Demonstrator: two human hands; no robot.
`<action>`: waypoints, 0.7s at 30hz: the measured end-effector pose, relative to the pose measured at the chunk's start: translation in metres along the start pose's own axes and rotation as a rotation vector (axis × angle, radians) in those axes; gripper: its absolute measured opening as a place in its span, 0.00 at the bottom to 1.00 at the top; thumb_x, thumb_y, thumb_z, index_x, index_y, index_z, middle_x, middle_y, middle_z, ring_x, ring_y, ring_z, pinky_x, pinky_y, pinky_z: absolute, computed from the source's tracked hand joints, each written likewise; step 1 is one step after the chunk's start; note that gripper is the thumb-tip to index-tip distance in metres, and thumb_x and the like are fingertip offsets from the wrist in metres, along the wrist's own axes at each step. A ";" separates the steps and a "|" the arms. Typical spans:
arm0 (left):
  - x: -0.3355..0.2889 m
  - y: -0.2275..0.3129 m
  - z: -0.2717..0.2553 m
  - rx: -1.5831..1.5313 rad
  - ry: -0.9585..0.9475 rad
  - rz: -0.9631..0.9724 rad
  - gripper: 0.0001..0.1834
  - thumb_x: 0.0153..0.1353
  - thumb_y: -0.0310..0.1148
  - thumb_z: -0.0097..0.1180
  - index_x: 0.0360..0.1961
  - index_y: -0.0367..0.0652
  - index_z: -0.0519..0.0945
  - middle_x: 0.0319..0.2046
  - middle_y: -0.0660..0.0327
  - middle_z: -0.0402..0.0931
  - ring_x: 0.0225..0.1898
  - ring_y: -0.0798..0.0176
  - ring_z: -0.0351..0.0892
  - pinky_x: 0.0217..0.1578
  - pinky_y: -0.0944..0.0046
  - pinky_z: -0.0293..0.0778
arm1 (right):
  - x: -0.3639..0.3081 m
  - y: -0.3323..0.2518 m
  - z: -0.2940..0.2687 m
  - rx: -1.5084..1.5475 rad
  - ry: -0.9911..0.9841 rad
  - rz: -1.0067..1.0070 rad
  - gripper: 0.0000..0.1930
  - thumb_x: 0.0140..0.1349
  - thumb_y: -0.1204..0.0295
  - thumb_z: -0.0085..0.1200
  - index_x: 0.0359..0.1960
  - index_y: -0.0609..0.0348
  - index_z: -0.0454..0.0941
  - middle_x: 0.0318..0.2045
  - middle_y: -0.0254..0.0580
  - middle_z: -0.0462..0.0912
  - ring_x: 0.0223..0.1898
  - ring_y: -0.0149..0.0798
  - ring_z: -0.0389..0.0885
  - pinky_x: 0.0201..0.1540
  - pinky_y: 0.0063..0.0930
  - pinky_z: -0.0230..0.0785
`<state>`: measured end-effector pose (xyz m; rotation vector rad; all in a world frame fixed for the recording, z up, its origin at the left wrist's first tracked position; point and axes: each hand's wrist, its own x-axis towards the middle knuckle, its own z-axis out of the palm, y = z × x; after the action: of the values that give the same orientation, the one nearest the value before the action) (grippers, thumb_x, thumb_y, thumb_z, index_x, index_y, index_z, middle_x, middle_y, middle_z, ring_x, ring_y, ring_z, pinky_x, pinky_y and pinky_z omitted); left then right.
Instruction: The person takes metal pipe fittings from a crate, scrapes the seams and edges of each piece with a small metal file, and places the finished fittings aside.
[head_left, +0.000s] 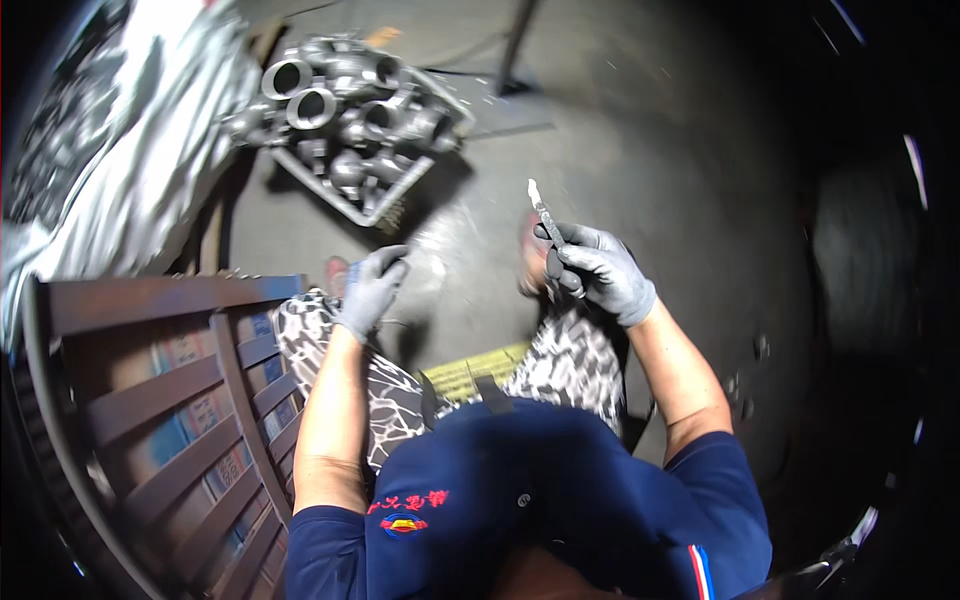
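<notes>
Grey floor [640, 140]; above it, a slim stick [546, 215] is pinched in the right hand [608, 272].
Its pale tip [533, 189] is pointed forward-left, right of the near corner of the crate [321, 188]; the left hand [371, 291] is half-curled, seemingly empty.

Left gloved hand [373, 292]: 1
Right gloved hand [608, 277]: 1
Thin stick [546, 219]: 1
Crate [400, 195]: 1
Metal castings [348, 170]: more than ten, overlapping, exact count unclear
Slatted rack [160, 303]: 1
Shoes [337, 275]: 2
</notes>
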<state>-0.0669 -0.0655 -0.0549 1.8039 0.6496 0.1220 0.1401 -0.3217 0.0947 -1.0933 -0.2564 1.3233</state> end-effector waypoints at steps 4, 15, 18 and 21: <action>0.022 0.052 -0.039 -0.096 0.085 0.016 0.16 0.61 0.29 0.53 0.48 0.34 0.77 0.41 0.61 0.80 0.39 0.72 0.75 0.39 0.71 0.71 | 0.087 -0.011 0.035 -0.097 -0.049 -0.027 0.23 0.63 0.68 0.50 0.58 0.64 0.67 0.28 0.37 0.75 0.24 0.25 0.70 0.26 0.16 0.62; 0.183 0.051 -0.047 0.231 0.212 0.049 0.23 0.53 0.33 0.60 0.51 0.37 0.76 0.44 0.50 0.79 0.47 0.60 0.79 0.48 0.66 0.71 | 0.184 -0.004 0.013 0.048 -0.009 -0.083 0.22 0.64 0.70 0.47 0.59 0.61 0.69 0.27 0.30 0.74 0.21 0.22 0.63 0.24 0.16 0.57; 0.219 0.015 -0.019 0.418 0.227 0.041 0.26 0.50 0.36 0.61 0.51 0.37 0.76 0.46 0.46 0.78 0.49 0.49 0.76 0.51 0.58 0.69 | 0.195 -0.019 0.009 0.018 0.042 -0.141 0.20 0.64 0.69 0.47 0.57 0.62 0.70 0.27 0.30 0.74 0.21 0.22 0.63 0.23 0.15 0.56; 0.232 0.003 -0.003 0.424 0.364 0.045 0.21 0.51 0.35 0.60 0.46 0.36 0.79 0.44 0.46 0.78 0.48 0.48 0.76 0.50 0.56 0.70 | 0.202 -0.027 0.001 0.005 0.090 -0.188 0.15 0.65 0.71 0.46 0.52 0.61 0.74 0.28 0.31 0.78 0.20 0.21 0.64 0.22 0.13 0.54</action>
<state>0.1283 0.0498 -0.1060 2.2303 0.9448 0.3723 0.2172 -0.1435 0.0316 -1.0947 -0.2820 1.1039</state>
